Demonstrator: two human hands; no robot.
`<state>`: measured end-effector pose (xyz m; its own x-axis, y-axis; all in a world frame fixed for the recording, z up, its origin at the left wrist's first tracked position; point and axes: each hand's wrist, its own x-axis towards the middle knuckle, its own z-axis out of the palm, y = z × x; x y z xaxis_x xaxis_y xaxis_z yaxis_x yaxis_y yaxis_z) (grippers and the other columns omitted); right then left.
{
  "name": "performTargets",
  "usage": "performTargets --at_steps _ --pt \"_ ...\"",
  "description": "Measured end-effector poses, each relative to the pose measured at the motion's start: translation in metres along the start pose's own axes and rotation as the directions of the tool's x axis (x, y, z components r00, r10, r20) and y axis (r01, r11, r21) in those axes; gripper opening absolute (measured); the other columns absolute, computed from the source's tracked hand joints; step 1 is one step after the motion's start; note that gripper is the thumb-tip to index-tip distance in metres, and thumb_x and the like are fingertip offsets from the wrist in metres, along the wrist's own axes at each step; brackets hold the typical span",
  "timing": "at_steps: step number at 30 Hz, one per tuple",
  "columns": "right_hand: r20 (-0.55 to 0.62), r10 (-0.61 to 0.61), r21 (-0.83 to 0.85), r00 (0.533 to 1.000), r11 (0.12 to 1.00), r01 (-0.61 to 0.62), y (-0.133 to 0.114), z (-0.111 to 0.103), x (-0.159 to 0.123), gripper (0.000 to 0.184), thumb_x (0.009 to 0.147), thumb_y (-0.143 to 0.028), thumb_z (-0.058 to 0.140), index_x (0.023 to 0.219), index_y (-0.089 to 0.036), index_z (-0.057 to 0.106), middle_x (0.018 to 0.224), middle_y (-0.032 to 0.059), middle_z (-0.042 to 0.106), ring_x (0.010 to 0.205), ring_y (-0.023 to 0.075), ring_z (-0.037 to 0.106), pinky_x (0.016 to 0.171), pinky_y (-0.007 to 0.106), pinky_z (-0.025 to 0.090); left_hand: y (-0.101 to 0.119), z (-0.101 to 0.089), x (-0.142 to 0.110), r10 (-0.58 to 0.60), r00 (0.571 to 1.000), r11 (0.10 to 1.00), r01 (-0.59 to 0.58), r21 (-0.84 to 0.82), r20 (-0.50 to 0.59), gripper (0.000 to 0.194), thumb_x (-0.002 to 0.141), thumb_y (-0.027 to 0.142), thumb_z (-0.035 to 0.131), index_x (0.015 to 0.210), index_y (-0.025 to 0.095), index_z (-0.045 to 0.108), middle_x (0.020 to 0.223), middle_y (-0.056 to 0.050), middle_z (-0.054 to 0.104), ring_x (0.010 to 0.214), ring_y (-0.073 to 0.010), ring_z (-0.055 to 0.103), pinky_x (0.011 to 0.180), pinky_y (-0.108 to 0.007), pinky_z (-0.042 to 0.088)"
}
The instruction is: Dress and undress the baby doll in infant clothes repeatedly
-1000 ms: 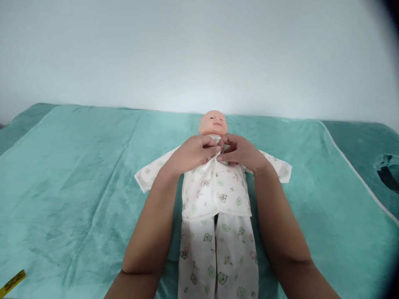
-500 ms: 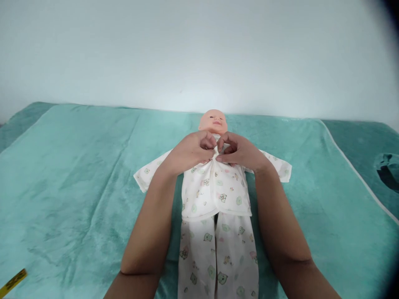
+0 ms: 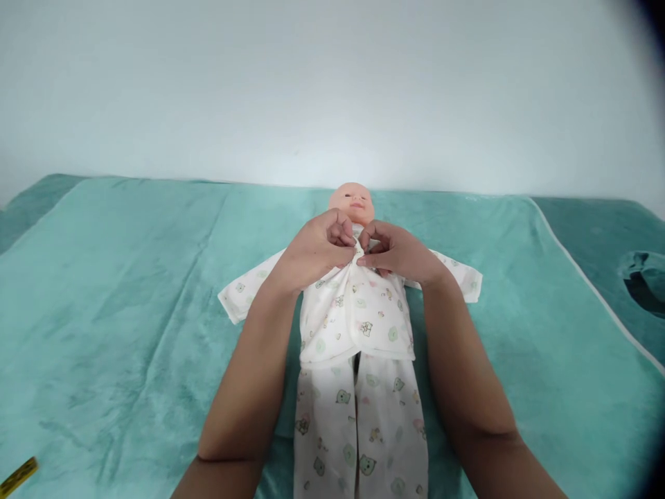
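A baby doll (image 3: 352, 199) lies on its back, head away from me, in a white printed baby shirt (image 3: 358, 319) and matching trousers (image 3: 364, 430). At the upper chest, my left hand (image 3: 325, 246) pinches the shirt's front edge. Just to its right, my right hand (image 3: 395, 251) pinches the same front opening between thumb and fingers. The cloth is gathered into a small raised fold between the two hands. Any fastener there is too small or too hidden to make out. The sleeves stretch out to both sides.
A green plush blanket (image 3: 129, 312) covers the surface beneath the doll. Behind it rises a white wall (image 3: 312, 90). At the right edge lies a clear, dark-banded thing (image 3: 644, 284); a yellow strip with black marks (image 3: 19, 477) is at the lower left.
The view has shifted slightly, so the doll appears a little further left. My left hand's fingers have moved up slightly at the shirt edge; both hands keep their pinch.
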<state>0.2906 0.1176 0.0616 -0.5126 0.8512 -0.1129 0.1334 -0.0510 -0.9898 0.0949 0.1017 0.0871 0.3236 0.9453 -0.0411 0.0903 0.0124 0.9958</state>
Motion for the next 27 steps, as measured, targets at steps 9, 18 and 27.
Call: performTargets --at_steps 9,18,27 --pt "-0.045 -0.006 -0.034 0.999 0.999 0.004 0.002 0.003 0.001 0.026 0.070 -0.029 0.079 0.081 -0.020 0.057 0.066 -0.0062 0.052 0.051 0.0064 0.046 0.043 0.019 0.038 0.000 -0.009 -0.002 -0.052 0.999 0.983 0.053 0.177 -0.013 0.021 0.069 0.016 0.068 0.088 0.019 0.062 0.085 -0.002 0.068 0.075 -0.0152 0.063 0.061 -0.025 0.044" --pt "-0.050 -0.013 -0.021 0.999 1.000 0.012 0.003 0.003 0.003 0.024 0.069 -0.025 0.078 0.081 -0.020 0.058 0.063 -0.0074 0.051 0.048 0.0058 0.044 0.042 0.019 0.036 0.006 -0.006 -0.003 -0.040 0.999 0.970 0.047 0.237 -0.034 0.019 0.068 0.020 0.068 0.086 0.018 0.065 0.085 -0.003 0.069 0.075 -0.0160 0.064 0.062 -0.026 0.045" --pt "-0.008 -0.034 0.047 0.999 0.998 0.035 0.008 -0.001 0.005 0.029 0.068 -0.026 0.081 0.083 -0.021 0.057 0.068 -0.0066 0.053 0.050 0.0062 0.046 0.042 0.020 0.036 -0.001 -0.011 0.001 -0.050 0.995 0.999 0.048 0.022 0.084 0.021 0.069 0.019 0.071 0.087 0.018 0.062 0.083 -0.003 0.067 0.069 -0.0128 0.060 0.059 -0.025 0.045"
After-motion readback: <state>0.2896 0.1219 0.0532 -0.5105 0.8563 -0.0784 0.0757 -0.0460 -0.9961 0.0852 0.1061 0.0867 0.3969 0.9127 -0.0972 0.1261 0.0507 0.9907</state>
